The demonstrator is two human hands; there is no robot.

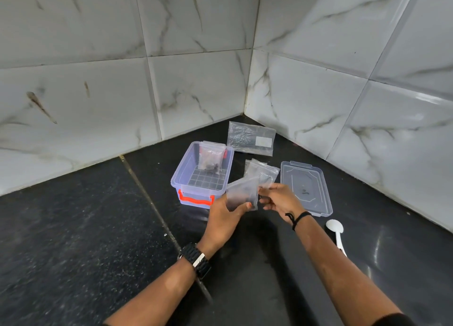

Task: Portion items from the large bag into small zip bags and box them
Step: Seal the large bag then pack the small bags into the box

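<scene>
**Both hands on one small zip bag, frame centre**

Left hand [224, 218] pinches a small zip bag [242, 194] from below, thumb across its lower front, fingers closed behind it. Right hand [279, 200] grips the same bag's right edge near the top, fingertips clamped on the plastic. Bag is held above the black counter [85, 227], slightly tilted, dark contents inside; blur hides what they are.

Clear box [199, 173] with a red latch sits just left of and above the hands, open, one filled small bag leaning upright against its far wall [211, 159]. More small bags [262, 172] lie in a loose pile right behind the held bag. Large bag [251, 138], clear with a white label, lies flat near the tiled wall corner, upper centre. Box lid [306, 187] lies flat to the right of the hands. White spoon [337, 235] lies lower right, below the lid. Watch on left wrist, black band on right wrist.
</scene>
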